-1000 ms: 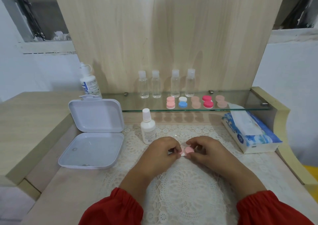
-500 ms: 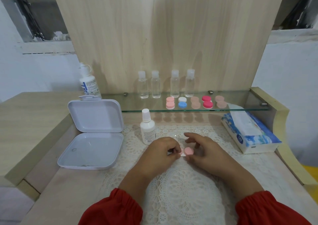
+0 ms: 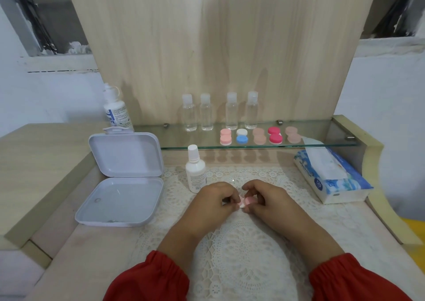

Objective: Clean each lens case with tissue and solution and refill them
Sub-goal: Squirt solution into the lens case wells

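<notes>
While both hands meet over the white lace mat (image 3: 241, 254) on the bench, the small pink plastic lens case (image 3: 245, 201) sits pinched between them, in front of the white squeeze bottle (image 3: 195, 174). The left hand (image 3: 212, 200) curls its fingers (image 3: 232, 200) round one end; the right hand (image 3: 268, 199) grips the cap. It looks light, stiff and slippery, best held by the rims.

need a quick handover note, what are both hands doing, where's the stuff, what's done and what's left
Left hand and right hand both pinch a small pink round-capped lens case over the white lace mat.
Five more capped cases sit on the glass shelf.
White solution bottle stands capped beside the left hand; blue tissue pack lies at right.
Nothing visibly cleaned yet; all cases remain.
</notes>
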`<state>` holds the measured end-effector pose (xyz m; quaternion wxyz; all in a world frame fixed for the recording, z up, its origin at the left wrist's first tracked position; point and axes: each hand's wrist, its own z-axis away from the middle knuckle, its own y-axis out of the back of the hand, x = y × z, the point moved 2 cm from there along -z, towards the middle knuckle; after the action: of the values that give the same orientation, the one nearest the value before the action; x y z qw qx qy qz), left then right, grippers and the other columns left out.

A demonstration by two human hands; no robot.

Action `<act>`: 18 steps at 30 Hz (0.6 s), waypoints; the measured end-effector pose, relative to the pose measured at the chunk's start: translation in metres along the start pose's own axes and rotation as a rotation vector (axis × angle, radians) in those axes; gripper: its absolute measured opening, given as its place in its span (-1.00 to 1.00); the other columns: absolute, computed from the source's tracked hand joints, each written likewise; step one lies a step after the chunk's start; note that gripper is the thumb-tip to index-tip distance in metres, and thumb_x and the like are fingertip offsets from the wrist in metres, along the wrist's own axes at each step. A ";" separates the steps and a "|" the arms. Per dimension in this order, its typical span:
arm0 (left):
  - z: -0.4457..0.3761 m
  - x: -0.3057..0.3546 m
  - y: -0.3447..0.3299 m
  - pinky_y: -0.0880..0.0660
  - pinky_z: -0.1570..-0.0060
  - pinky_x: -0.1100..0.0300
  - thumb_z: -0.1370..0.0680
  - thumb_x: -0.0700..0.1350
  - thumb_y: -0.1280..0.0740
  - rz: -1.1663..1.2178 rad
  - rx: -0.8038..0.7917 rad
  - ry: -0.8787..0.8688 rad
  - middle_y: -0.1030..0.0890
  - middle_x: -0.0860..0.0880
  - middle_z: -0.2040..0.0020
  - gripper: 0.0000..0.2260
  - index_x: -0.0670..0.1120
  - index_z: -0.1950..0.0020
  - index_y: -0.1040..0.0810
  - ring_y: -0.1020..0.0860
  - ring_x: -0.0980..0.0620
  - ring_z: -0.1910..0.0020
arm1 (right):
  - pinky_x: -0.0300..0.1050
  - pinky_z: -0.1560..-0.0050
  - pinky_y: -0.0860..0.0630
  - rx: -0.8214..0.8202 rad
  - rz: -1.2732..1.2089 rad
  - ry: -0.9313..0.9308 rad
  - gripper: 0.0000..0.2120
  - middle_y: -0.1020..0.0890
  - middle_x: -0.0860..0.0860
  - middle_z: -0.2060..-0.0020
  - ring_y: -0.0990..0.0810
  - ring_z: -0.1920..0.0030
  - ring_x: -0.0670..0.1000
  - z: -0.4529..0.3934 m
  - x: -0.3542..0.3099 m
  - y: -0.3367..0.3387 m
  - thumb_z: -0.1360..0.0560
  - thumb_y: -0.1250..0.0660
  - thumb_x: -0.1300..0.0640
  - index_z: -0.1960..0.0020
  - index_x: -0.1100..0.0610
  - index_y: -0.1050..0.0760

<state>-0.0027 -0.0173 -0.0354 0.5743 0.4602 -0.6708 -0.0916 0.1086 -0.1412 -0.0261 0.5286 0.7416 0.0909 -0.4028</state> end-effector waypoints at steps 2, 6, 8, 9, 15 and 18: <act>0.000 0.000 0.000 -0.50 0.00 0.25 -0.43 -0.26 -0.45 0.005 -0.001 0.003 -0.64 0.04 0.10 -0.92 -0.09 0.15 -0.66 -0.58 0.13 0.09 | -0.39 0.15 -0.37 0.012 -0.006 -0.024 -0.54 -0.53 -0.17 0.07 -0.49 0.13 -0.22 0.002 -0.002 0.001 -0.38 -0.50 0.04 -0.19 -0.16 -0.39; 0.000 0.001 0.000 -0.50 -0.03 0.21 -0.44 -0.28 -0.44 0.003 -0.005 0.007 -0.65 0.01 0.08 -0.92 -0.12 0.13 -0.67 -0.58 0.10 0.07 | -0.35 0.16 -0.42 0.014 -0.031 -0.045 -0.56 -0.56 -0.14 0.15 -0.51 0.15 -0.20 0.002 -0.003 0.002 -0.42 -0.47 0.09 -0.18 -0.13 -0.35; 0.001 0.001 0.000 -0.50 -0.04 0.18 -0.44 -0.29 -0.43 0.004 -0.007 0.018 -0.65 0.00 0.08 -0.91 -0.12 0.12 -0.66 -0.58 0.09 0.07 | -0.40 0.15 -0.42 -0.021 -0.025 -0.035 -0.55 -0.58 -0.17 0.12 -0.51 0.14 -0.24 0.002 -0.002 0.003 -0.44 -0.43 0.17 -0.18 -0.15 -0.31; 0.001 0.001 0.000 -0.50 -0.04 0.16 -0.44 -0.29 -0.43 0.004 -0.007 0.021 -0.65 0.00 0.08 -0.91 -0.12 0.13 -0.66 -0.58 0.09 0.07 | -0.42 0.14 -0.41 -0.038 -0.030 -0.033 -0.53 -0.59 -0.18 0.10 -0.51 0.13 -0.26 0.002 -0.002 0.003 -0.45 -0.41 0.20 -0.18 -0.17 -0.29; 0.001 -0.001 -0.001 -0.51 -0.05 0.16 -0.44 -0.28 -0.43 0.019 -0.009 0.029 -0.65 0.03 0.08 -0.91 -0.11 0.13 -0.66 -0.59 0.12 0.07 | -0.38 0.11 -0.49 -0.053 -0.065 0.018 -0.47 -0.62 -0.28 0.02 -0.56 0.14 -0.20 0.008 -0.003 0.010 -0.52 -0.26 0.33 -0.14 -0.30 -0.23; 0.001 -0.001 -0.001 -0.51 -0.04 0.15 -0.44 -0.28 -0.44 0.017 -0.004 0.024 -0.66 0.05 0.09 -0.90 -0.09 0.14 -0.66 -0.59 0.12 0.07 | -0.40 0.10 -0.47 -0.052 -0.060 0.024 -0.51 -0.62 -0.28 0.01 -0.56 0.14 -0.22 0.008 -0.003 0.011 -0.55 -0.26 0.28 -0.21 -0.25 -0.21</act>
<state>-0.0029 -0.0170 -0.0369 0.5841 0.4542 -0.6676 -0.0827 0.1088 -0.1514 -0.0173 0.5342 0.7295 0.1297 -0.4070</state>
